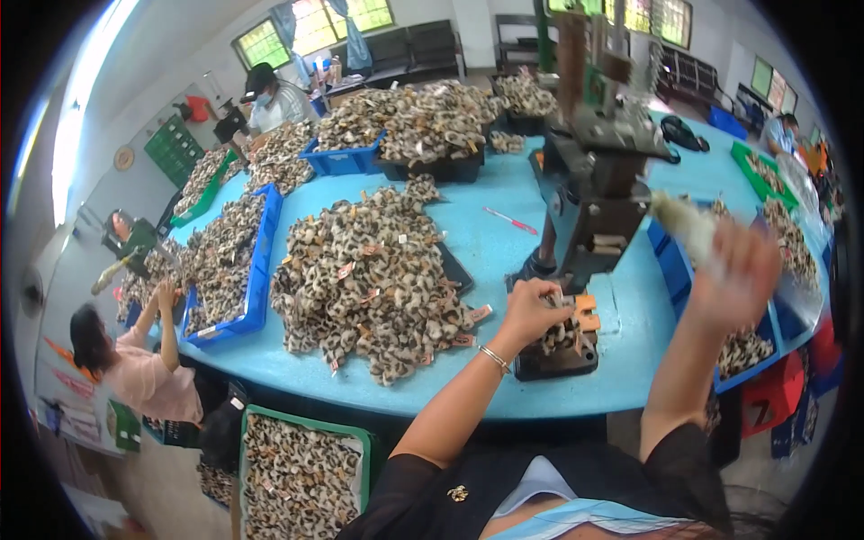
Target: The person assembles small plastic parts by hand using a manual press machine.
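Observation:
A dark metal hand press (598, 198) stands on the table in front of me, its black base (558, 362) near the edge. My left hand (537, 306) is closed, fingertips pinched at the base under the press head. What they pinch is hidden. Small mottled cream, black and brown pieces (560, 340) lie on the base under that hand, beside an orange block (587, 312). On the right, my right hand (745, 265), blurred, is wrapped round the end of the press's lever (682, 223), which has a pale wrapping. A large heap of mottled pieces (364, 279) lies left of the press.
Blue crates (261, 270) and a green crate (367, 441) hold more such pieces. A red pen (511, 220) lies on the blue table (495, 396). At the left, a co-worker (135, 360) sits by another press; other people sit at the far side.

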Demonstrator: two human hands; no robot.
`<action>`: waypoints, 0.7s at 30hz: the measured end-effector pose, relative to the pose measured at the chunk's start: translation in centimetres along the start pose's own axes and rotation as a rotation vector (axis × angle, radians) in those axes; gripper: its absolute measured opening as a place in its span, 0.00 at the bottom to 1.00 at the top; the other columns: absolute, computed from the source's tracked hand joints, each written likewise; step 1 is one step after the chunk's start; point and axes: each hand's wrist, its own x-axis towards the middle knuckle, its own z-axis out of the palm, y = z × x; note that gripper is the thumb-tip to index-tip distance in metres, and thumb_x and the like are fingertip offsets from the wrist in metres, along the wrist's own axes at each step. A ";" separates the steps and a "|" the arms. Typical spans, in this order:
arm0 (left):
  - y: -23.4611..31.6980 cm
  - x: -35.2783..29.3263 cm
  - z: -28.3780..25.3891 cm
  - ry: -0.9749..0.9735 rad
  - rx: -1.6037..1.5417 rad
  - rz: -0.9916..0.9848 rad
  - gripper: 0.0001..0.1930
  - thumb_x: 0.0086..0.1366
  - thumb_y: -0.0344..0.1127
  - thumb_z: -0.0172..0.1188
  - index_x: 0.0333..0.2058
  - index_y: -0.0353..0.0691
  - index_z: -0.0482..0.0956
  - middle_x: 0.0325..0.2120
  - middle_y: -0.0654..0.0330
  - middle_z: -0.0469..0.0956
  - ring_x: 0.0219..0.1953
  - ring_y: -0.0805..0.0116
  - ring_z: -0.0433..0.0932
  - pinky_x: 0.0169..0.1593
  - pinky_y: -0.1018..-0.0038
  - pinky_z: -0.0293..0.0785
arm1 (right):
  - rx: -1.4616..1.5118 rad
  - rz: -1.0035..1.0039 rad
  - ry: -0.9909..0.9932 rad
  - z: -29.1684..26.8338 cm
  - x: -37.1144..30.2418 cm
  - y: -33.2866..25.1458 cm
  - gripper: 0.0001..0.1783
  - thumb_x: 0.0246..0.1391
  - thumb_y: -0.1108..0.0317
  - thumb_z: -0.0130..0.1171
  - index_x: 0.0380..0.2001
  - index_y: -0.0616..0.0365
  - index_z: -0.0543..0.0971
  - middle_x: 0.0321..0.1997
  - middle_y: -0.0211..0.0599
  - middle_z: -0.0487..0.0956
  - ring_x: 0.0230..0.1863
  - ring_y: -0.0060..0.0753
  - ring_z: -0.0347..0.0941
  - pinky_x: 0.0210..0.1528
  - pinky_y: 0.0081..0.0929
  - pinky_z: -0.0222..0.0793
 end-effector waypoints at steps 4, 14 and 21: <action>0.2 0.5 0.7 -0.092 -0.021 -0.071 0.22 0.41 0.44 0.72 0.34 0.38 0.80 0.35 0.55 0.77 0.42 0.60 0.72 0.48 0.68 0.67 | 0.154 0.088 -0.171 -2.4 2.1 0.2 0.08 0.59 0.71 0.44 0.25 0.56 0.68 0.19 0.30 0.63 0.23 0.19 0.55 0.26 0.23 0.53; -0.9 -2.1 -2.2 0.036 0.085 -0.130 0.26 0.51 0.61 0.62 0.41 0.47 0.81 0.33 0.59 0.72 0.43 0.58 0.67 0.49 0.63 0.59 | -0.244 0.506 0.098 -5.3 6.1 11.4 0.20 0.62 0.55 0.45 0.49 0.57 0.74 0.38 0.29 0.77 0.35 0.20 0.71 0.43 0.21 0.66; -0.4 -1.6 -2.0 -0.092 0.235 -0.255 0.21 0.63 0.52 0.54 0.27 0.39 0.80 0.28 0.63 0.77 0.36 0.68 0.69 0.48 0.70 0.60 | -0.561 1.248 -0.410 -7.2 -17.2 9.1 0.11 0.57 0.67 0.54 0.38 0.63 0.77 0.34 0.33 0.79 0.29 0.21 0.71 0.33 0.21 0.68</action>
